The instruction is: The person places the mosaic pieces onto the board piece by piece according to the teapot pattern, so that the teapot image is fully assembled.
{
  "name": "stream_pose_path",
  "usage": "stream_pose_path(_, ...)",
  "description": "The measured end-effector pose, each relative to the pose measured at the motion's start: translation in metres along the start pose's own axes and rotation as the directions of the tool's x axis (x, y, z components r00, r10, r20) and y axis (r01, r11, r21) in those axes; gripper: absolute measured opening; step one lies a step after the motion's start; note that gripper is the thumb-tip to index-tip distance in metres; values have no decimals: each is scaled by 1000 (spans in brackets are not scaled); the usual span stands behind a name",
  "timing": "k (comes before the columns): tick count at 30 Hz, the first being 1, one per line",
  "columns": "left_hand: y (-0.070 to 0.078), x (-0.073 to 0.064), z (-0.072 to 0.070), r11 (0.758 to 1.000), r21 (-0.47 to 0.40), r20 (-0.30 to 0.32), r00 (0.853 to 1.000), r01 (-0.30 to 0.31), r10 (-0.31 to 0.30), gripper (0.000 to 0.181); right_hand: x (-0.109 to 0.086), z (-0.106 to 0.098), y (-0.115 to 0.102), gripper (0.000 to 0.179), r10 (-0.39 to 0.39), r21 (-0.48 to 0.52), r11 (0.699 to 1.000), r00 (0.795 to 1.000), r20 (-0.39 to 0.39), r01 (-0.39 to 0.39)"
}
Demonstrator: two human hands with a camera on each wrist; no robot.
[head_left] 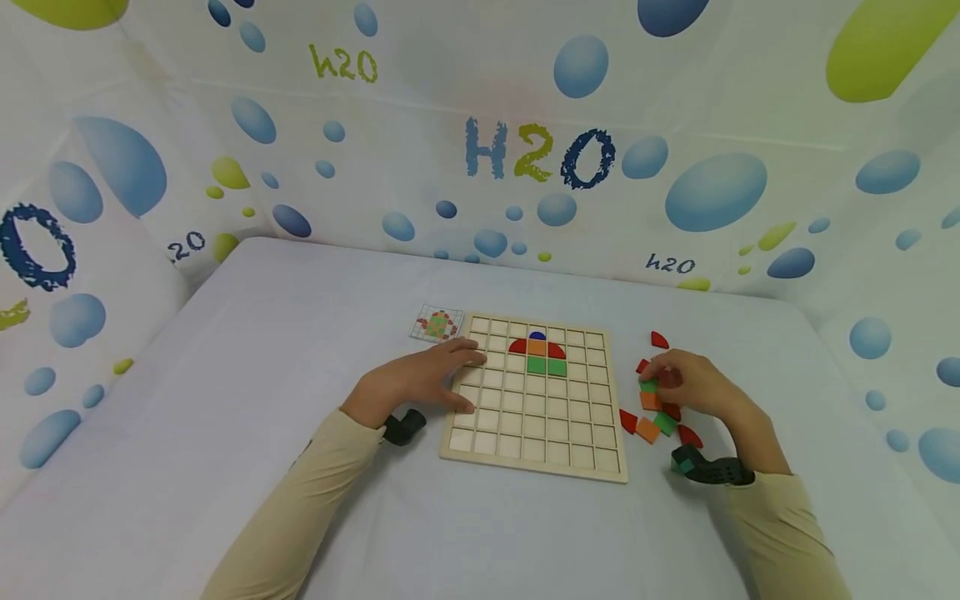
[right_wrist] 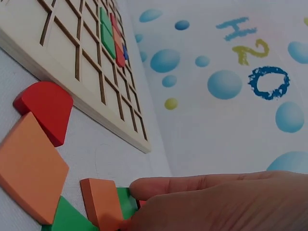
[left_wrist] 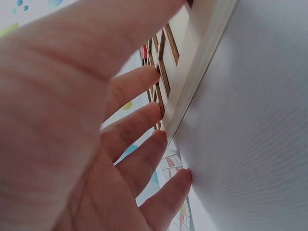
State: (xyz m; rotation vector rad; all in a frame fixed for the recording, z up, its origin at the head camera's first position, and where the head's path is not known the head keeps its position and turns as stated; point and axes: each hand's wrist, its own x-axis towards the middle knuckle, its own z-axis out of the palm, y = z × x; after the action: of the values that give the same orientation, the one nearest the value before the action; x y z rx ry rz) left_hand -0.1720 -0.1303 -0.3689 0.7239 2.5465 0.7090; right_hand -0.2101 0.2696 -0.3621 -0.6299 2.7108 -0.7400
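With fingers [right_wrist: 161, 184] bent downward, touches with the right hand [head_left: 696, 383] a green piece [right_wrist: 126, 199] just beyond an orange square [head_left: 651, 402], among loose pieces [head_left: 647, 430] right of the wooden grid board [head_left: 523, 427]; cannot tell whether pinching. Rests the left hand [head_left: 420, 375] over the board's left edge, thumb and fingers spread apart, near a picture card [head_left: 437, 324]. Extends both beige-sleeved arms [head_left: 318, 487] forward, with dark devices [head_left: 405, 427] at the wrists. Faces a bubble-printed backdrop [head_left: 450, 83].

Loose coloured pieces [head_left: 647, 430] beside gridded board [head_left: 534, 451]
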Motion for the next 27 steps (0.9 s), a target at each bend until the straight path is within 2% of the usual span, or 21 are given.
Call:
stream_pose_path(5, -2, -2, 2, 1000, -3, -5, 1000, -1, 1, 72, -1, 2, 0, 21, -9, 2, 1000, 1000, 3, 9)
stream_pose_path(13, -4, -5, 3, 1000, 1, -9, 1000, -2, 2, 72, 1, 9, -3, 21, 17, -1, 1000, 1000, -12, -17)
stream_pose_path(27, -7, -6, 3, 1000, 7, -13, 1000, -13, 13, 72, 2, 17, -5, 25, -29, -27, 999, 997, -68, 27)
